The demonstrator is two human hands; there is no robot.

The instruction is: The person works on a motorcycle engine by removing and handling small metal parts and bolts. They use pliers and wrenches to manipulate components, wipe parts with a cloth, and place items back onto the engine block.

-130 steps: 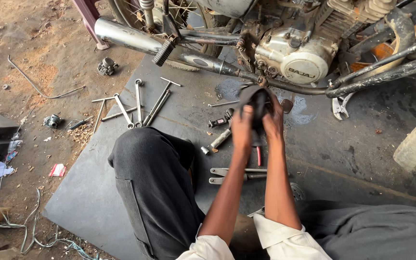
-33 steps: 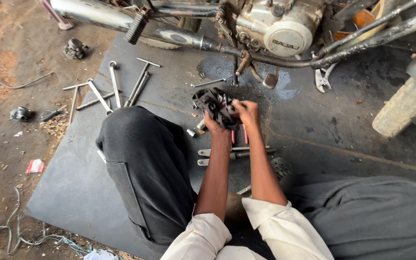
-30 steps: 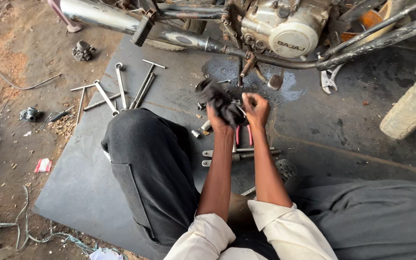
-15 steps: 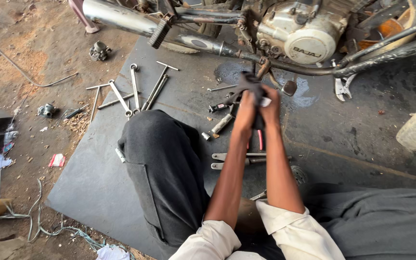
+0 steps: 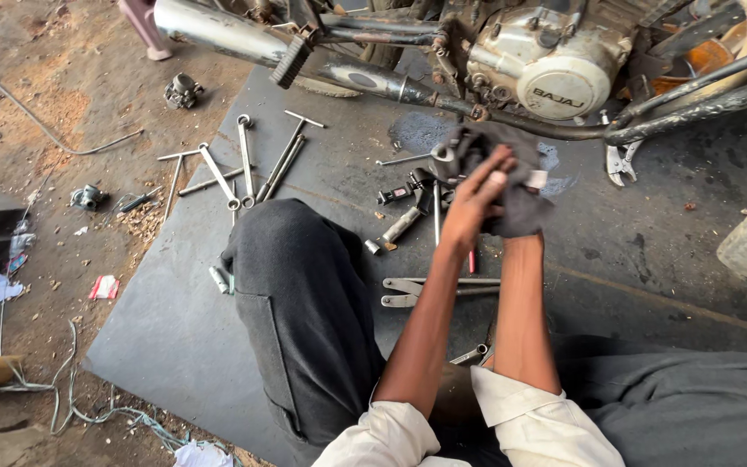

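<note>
Left hand: the left hand [image 5: 475, 201] is raised over the mat, fingers curled around a dark rag [image 5: 520, 203] and a small metal part [image 5: 444, 159] that pokes out at the upper left.
Right hand: the right hand [image 5: 522, 216] is mostly hidden under the rag; it seems closed on the cloth from below, but how tightly cannot be told.
Rag and part: soft, crumpled, dark grey cloth; the part is round, dull metal, held between both hands just in front of the engine.
Engine cover: a round, pale silver engine cover [image 5: 561, 82] bearing raised lettering sits beyond the hands to the right.
Wrapper: a small red and white wrapper [image 5: 105, 286] lies on the dirt far to the left.
Mat: a flat, dark grey mat [image 5: 175, 337] is under the hands.
Tools: long thin steel wrenches [image 5: 244, 164] lie left of the hands; pliers [image 5: 430, 291] lie below them.
Exhaust: a shiny chrome exhaust pipe [image 5: 218, 30] is up and left.
</note>
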